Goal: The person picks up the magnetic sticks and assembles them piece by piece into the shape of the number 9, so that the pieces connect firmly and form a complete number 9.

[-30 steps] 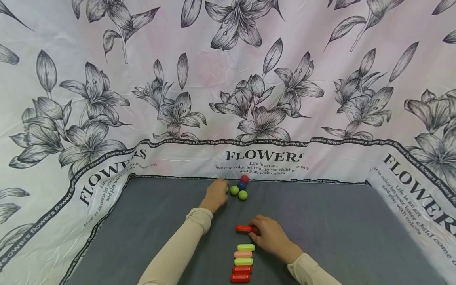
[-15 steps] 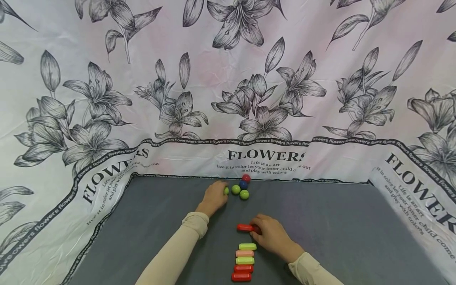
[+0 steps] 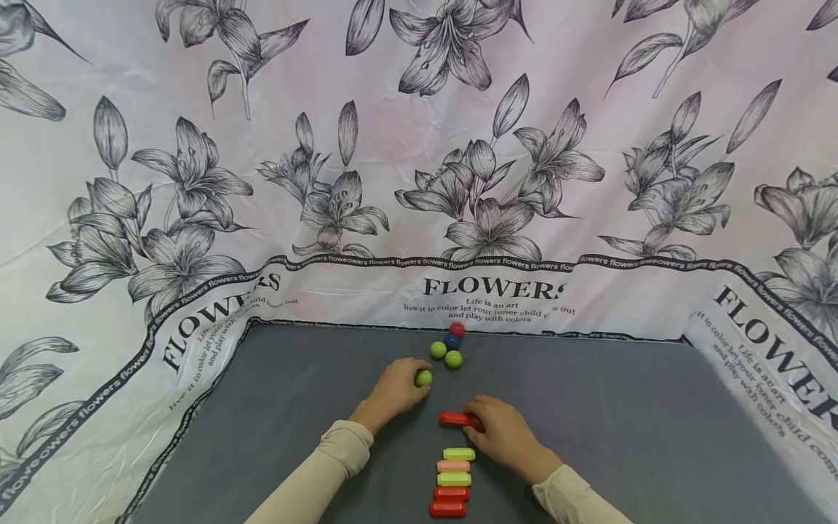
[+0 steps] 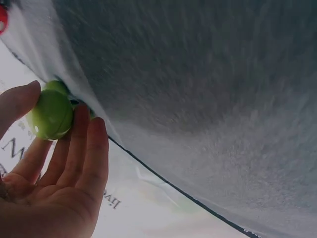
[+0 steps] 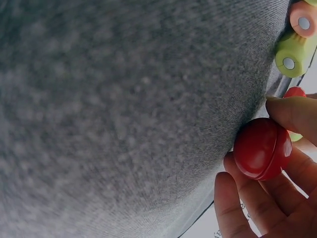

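My left hand (image 3: 396, 389) pinches a glossy green ball (image 3: 423, 378) between thumb and fingers, as the left wrist view also shows. In the right wrist view, my right hand (image 3: 500, 429) grips a red ball (image 5: 260, 148) with a seam around it. The fingers mostly hide that ball in the head view. At the right fingertips a red stick (image 3: 453, 418) points left; whether it touches the ball is hard to tell. Below it lies a column of sticks: yellow-green (image 3: 459, 454), peach (image 3: 453, 466), another yellow-green (image 3: 455, 479), then red ones (image 3: 451, 493).
Toward the back of the grey table (image 3: 589, 407) sit two green balls (image 3: 438, 351), a dark blue ball (image 3: 452, 341) and a red ball (image 3: 457, 330). Behind them hangs a flower-printed cloth (image 3: 491, 182), which also borders both sides.
My left hand has drawn the green ball toward me, away from the group of balls. The right hand has stayed nearly where it was with the red ball.
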A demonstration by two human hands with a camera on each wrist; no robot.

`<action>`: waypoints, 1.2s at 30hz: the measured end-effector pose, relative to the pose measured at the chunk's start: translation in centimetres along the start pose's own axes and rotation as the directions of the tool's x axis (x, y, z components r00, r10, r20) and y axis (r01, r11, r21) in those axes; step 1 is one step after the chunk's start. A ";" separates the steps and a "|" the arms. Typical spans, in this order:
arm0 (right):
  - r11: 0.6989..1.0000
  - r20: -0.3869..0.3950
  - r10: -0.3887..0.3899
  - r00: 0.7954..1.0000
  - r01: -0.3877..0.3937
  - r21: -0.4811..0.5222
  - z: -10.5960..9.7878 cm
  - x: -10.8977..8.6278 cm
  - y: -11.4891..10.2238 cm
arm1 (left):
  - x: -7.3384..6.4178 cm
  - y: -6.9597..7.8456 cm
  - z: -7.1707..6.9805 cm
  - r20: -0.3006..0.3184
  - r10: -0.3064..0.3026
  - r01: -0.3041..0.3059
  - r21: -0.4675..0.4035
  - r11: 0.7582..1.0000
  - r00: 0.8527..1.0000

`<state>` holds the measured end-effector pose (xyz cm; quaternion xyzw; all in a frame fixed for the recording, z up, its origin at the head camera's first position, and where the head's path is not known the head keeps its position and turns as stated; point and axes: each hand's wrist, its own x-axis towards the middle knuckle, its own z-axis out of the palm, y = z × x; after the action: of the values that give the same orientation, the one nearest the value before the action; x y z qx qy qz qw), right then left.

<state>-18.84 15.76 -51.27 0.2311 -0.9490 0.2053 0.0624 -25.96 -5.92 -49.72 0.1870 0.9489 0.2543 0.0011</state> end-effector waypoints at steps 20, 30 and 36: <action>1.000 0.006 0.007 1.000 -0.008 0.008 0.2 0.2 0.0 | -4.7 1.2 -0.3 0.088 0.105 -0.108 0.029 0.994 0.991; 1.000 0.031 0.014 0.999 -0.014 0.021 0.1 0.4 -0.3 | -5.1 1.5 0.0 0.123 0.097 -0.099 0.010 0.995 0.988; 1.000 0.042 0.006 0.999 -0.007 0.028 0.0 0.4 -0.4 | -5.3 1.4 0.3 0.128 0.084 -0.086 0.015 0.996 0.988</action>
<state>-18.99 15.26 -51.03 0.2330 -0.9478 0.2141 0.0385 -20.52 -6.51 -49.74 0.2431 0.9406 0.2318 0.0486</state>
